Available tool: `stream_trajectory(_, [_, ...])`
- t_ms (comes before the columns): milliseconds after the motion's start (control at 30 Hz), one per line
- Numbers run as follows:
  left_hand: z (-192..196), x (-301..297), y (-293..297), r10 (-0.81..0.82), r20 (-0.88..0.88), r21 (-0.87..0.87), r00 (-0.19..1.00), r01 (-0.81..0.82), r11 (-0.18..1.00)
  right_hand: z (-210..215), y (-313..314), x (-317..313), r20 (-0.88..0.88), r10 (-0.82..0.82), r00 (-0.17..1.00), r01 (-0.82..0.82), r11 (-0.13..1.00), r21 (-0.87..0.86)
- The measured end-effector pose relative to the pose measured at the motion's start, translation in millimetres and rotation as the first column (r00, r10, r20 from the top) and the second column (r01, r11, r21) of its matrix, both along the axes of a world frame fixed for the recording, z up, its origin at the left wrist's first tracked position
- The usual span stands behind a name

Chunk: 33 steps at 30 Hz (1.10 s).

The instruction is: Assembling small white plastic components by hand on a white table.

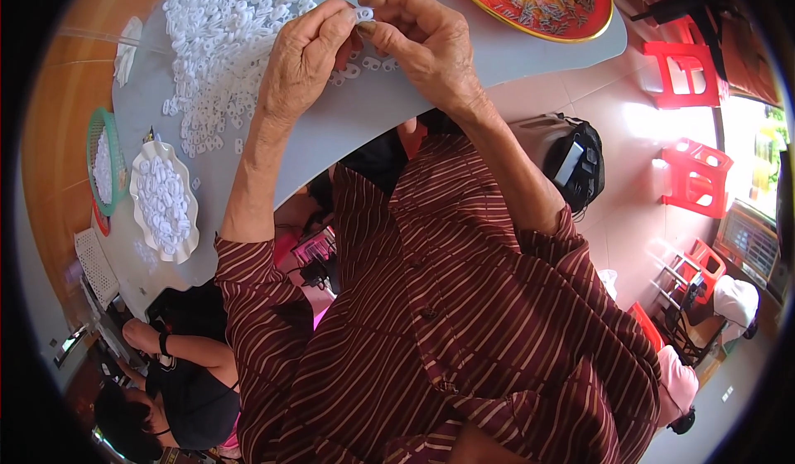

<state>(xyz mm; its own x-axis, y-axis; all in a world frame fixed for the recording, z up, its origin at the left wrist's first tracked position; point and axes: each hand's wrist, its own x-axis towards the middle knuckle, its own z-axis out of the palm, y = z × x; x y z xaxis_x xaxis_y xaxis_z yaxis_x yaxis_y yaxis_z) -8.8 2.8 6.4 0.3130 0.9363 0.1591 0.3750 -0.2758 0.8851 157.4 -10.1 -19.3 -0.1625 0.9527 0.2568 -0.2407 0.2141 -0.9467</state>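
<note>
Both my hands meet above the grey table point(348, 124). My left hand point(302, 58) and my right hand point(418, 37) pinch one small white plastic piece point(364, 14) between their fingertips. To the left, spread over the tabletop, is a big heap of the same white plastic pieces point(219, 41). A few loose pieces point(364, 66) lie under my hands. My striped maroon shirt fills the lower part of the view.
A white scalloped dish point(189, 244) full of white pieces and a green basket point(93, 145) sit at the table's left end. A red decorated tray point(538, 0) lies at the top right. Red stools point(687, 74) stand on the floor. Another person point(178, 389) sits at lower left.
</note>
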Motion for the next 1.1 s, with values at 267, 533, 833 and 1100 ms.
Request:
stream_trajectory(267, [-2,-3,4,-0.060,-0.053,0.021,0.997,0.061,0.998,-2,0,-1,0.036,-0.044,0.998,0.044,0.999,0.001])
stream_trajectory(533, [0,2,0,0.013,0.012,-0.004,1.000,-0.013,1.000,2,-1,0,0.009,-0.007,1.000,0.007,1.000,-0.014])
stream_trajectory(833, [-5,1,1,0.081,0.000,-0.012,0.997,-0.081,0.997,-10,1,-5,0.055,-0.040,0.998,0.037,0.998,0.045])
stream_trajectory(1100, [-9,7,-5,0.103,0.039,0.048,0.994,-0.105,0.993,-8,0,-6,0.104,-0.079,0.991,0.073,0.995,0.066])
